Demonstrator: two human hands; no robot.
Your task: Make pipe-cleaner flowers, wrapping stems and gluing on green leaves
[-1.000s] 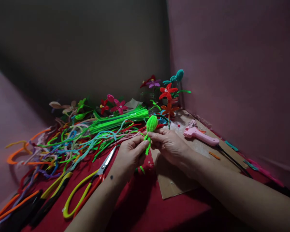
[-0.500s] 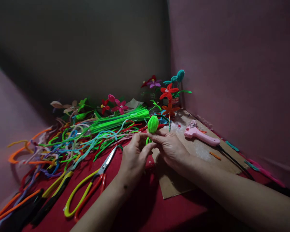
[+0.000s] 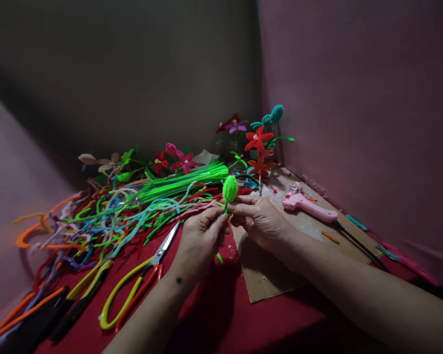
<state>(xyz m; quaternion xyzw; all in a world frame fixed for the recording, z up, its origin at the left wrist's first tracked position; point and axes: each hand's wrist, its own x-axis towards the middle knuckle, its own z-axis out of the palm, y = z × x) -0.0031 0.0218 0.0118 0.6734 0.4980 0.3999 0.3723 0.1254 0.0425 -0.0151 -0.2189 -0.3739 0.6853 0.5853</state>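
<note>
A bright green pipe-cleaner flower bud stands upright between my hands, its thin green stem running down from it. My left hand pinches the stem just below the bud between thumb and fingers. Closed as well, my right hand grips at the base of the bud from the right side. A short green end of pipe cleaner shows under my left hand; the rest of the stem is hidden by the fingers.
Scissors and pliers lie left on the red cloth. Behind are a green pipe-cleaner bundle and loose coloured stems. A pink glue gun rests on cardboard at right. Finished flowers stand at the back.
My hands have shifted slightly, and the bud has moved a little left and tilted so more of its stem shows. My left hand has lowered a little; a green stem end now shows below it.
</note>
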